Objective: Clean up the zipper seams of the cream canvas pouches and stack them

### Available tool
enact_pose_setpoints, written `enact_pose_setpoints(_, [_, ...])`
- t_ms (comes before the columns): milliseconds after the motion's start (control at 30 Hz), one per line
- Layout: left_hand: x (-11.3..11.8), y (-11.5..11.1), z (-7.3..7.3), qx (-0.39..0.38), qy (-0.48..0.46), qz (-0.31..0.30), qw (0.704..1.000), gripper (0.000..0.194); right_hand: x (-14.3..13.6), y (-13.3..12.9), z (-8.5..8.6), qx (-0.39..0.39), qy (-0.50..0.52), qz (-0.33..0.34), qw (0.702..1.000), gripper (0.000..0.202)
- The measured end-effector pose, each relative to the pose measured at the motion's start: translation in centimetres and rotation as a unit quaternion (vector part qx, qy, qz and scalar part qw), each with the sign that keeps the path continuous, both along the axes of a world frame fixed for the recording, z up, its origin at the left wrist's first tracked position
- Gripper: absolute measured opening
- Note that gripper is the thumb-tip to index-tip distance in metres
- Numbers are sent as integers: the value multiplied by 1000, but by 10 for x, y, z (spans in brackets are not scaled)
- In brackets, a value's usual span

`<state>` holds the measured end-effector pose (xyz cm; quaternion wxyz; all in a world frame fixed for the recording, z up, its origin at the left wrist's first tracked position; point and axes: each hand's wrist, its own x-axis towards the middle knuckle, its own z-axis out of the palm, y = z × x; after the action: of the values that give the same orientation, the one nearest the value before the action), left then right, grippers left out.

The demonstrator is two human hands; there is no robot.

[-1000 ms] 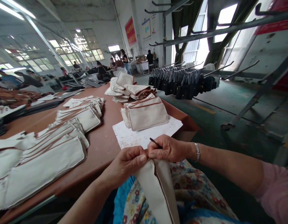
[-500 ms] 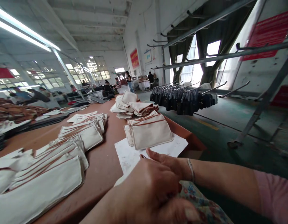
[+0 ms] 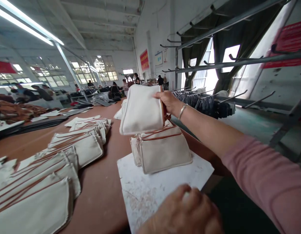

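My right hand (image 3: 167,101), a bracelet on its wrist, grips a cream cloth pouch (image 3: 142,109) by its brown-trimmed edge. The pouch is held up above the work table. Just below it, a stack of similar pouches (image 3: 166,151) leans on a white sheet (image 3: 140,191) strewn with small brown scraps. Low in the view, my left hand (image 3: 187,211) is curled closed over the sheet's near end, back of the hand upward and slightly blurred. What its fingers hold, if anything, is hidden.
Rows of cream pouches (image 3: 40,188) overlap along the left of the brown-covered table (image 3: 101,182). Dark flat pieces (image 3: 43,125) and a brown heap (image 3: 16,105) lie farther back. At right stands a metal rack (image 3: 221,66) with hanging dark bags (image 3: 214,107). Several people work in the background.
My hands were together low in front of me. The right hand has reached forward and taken hold of a pouch, lifting it. The left hand has moved slightly right and down.
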<state>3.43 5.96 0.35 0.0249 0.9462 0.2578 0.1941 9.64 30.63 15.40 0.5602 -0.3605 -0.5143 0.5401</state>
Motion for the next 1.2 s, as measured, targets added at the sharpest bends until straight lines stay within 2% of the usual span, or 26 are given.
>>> enact_pose_setpoints(33, [-4,25,-3,14,31,49,998,18,-2,23,-1,-10,-1,-26,1000,5])
enact_pose_setpoints(100, [-14,78,-11,30,87,211,973,16,-4,54,-16,-31,-9,-69,997,6])
enact_pose_setpoints(167, [-25,128,-20,33,90,281,955,28,-2,63,-46,-45,-22,-91,995,8])
enact_pose_setpoints(233, [-34,166,-30,28,94,326,940,27,4,55,-82,-52,-37,-83,994,6])
enact_pose_setpoints(333, [-37,197,-43,21,99,362,927,24,23,23,-133,-59,-60,-56,995,8])
enact_pose_setpoints(467, [-26,208,-50,23,90,391,916,32,61,-25,-184,-81,-62,-60,993,19])
enact_pose_setpoints(567, [-18,206,-46,17,88,403,911,18,91,-54,-207,-98,-50,-91,990,21])
enact_pose_setpoints(667, [-17,190,-37,13,85,379,921,15,120,-75,-218,-102,-35,-126,986,22])
enact_pose_setpoints(800, [-32,141,-17,12,71,324,943,17,157,-89,-212,-81,-26,-168,982,22])
enact_pose_setpoints(867, [-43,112,-8,7,62,291,955,22,170,-93,-203,-62,-34,-161,984,24])
enact_pose_setpoints(967, [-59,74,0,-28,8,246,969,24,169,-103,-190,-37,-64,-80,994,37])
enact_pose_setpoints(1033, [-66,57,-1,-89,-91,230,965,22,153,-117,-182,-1,-114,43,992,49])
enact_pose_setpoints(1100, [-71,45,-6,-150,-219,241,934,16,128,-140,-177,80,-165,173,968,54])
enact_pose_setpoints(1133, [-72,41,-9,-163,-270,255,914,14,113,-154,-174,138,-181,218,949,54])
enact_pose_setpoints(1167, [-73,38,-13,-166,-313,271,895,13,98,-167,-172,204,-181,236,933,51])
enact_pose_setpoints(1200, [-75,35,-16,-161,-346,286,879,12,85,-180,-170,268,-172,226,921,48])
